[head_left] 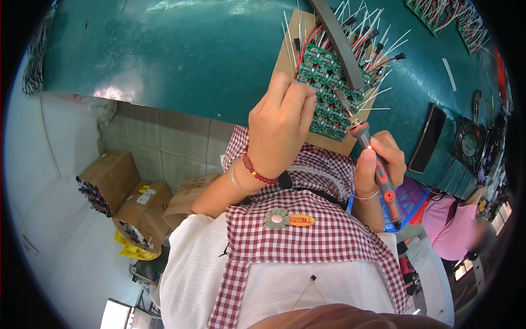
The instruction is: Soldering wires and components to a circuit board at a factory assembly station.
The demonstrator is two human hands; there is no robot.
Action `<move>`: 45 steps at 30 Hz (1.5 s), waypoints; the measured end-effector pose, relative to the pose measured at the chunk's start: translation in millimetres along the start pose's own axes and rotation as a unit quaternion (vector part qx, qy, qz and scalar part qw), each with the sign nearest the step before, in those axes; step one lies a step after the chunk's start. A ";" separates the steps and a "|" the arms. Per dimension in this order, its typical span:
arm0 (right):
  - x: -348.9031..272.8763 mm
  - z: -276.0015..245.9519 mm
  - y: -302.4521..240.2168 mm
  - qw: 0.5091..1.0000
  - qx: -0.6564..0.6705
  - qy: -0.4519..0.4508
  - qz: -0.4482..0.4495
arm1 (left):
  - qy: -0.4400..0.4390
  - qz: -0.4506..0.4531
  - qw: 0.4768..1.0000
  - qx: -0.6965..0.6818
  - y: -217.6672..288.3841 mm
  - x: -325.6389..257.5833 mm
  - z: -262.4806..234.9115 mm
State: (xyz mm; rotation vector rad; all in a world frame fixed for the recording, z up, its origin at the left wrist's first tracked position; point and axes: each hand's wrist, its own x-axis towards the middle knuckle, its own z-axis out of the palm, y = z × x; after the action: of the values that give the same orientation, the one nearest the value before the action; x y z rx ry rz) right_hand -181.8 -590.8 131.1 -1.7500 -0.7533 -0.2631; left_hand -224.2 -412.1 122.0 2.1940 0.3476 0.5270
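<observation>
My right hand (379, 164) is wrapped round a red-and-grey soldering iron (361, 131), a small light glowing on its handle. The iron's tip points at the middle of a panel of green circuit boards (326, 122). My left hand (282, 115) is closed in a pinch at the panel's left edge; what the fingertips hold, if anything, is hidden. Red, black and white wires (378, 49) fan out from the boards' far and right sides. Beneath the panel is a brown backing board (346, 146). A dark grey bar (337, 44) slants across the panel from the far side.
On the green table (164, 55), more wired circuit boards (438, 13) are at the far right. A phone (427, 138) and a small fan (470, 140) lie to the right. A blue basket (412, 198), cardboard boxes (143, 211) and a person in pink (449, 227) are nearby.
</observation>
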 end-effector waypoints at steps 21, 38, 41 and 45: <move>2.9 -5.2 -3.7 1.000 -0.005 0.001 -0.031 | -0.008 -0.007 0.999 0.037 4.5 -0.1 -0.8; -4.7 -9.2 1.9 1.000 -0.010 0.018 0.002 | 0.000 0.044 0.999 0.028 11.4 2.7 18.4; -4.4 -9.5 1.3 1.000 -0.009 0.018 0.002 | -0.008 0.038 0.996 0.077 15.6 3.7 18.4; -2.8 -9.5 1.3 1.000 -0.011 0.001 -0.012 | -0.017 0.057 0.993 0.098 15.6 3.9 19.2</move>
State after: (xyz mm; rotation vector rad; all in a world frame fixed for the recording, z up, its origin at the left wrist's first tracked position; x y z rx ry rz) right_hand -181.3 -600.7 131.6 -1.7625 -0.7719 -0.2910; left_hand -210.5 -432.9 124.3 2.4205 0.2671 0.5358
